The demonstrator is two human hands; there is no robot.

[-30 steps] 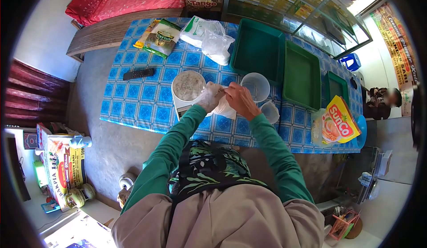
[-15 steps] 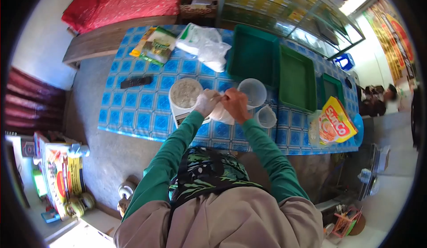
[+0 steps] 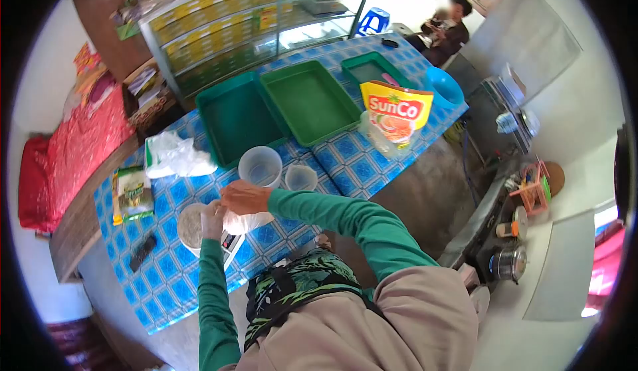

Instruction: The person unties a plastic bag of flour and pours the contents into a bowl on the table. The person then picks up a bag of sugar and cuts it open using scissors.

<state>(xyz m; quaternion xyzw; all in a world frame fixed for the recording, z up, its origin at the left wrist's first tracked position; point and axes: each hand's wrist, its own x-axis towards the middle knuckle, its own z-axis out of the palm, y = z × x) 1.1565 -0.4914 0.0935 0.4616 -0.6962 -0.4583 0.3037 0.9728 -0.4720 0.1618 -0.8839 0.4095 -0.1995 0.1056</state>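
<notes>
My left hand (image 3: 212, 219) looks whitish, from powder or a thin glove, I cannot tell which. My right hand (image 3: 244, 197) meets it fingertip to fingertip, both closed on the gathered top of a white plastic bag (image 3: 247, 223). What the bag holds is hard to make out. Just left of the hands, a round tub of pale greyish powder (image 3: 190, 223) stands on a white kitchen scale (image 3: 230, 243), partly covered by my left hand. Beyond my right hand are a translucent plastic tub (image 3: 260, 166) and a smaller cup (image 3: 301, 177).
Two green trays (image 3: 311, 102) (image 3: 242, 118) lie at the back. A crumpled white bag (image 3: 178, 156), printed packets (image 3: 134, 193) and a dark remote (image 3: 143, 253) lie leftward. Rightward stand a SunCo pouch (image 3: 397, 113) and blue bowl (image 3: 444, 87). A person (image 3: 444, 32) sits beyond.
My view has swung to the right, so the table appears turned and a seated person shows more fully. Both hands stay together at the white plastic bag.
</notes>
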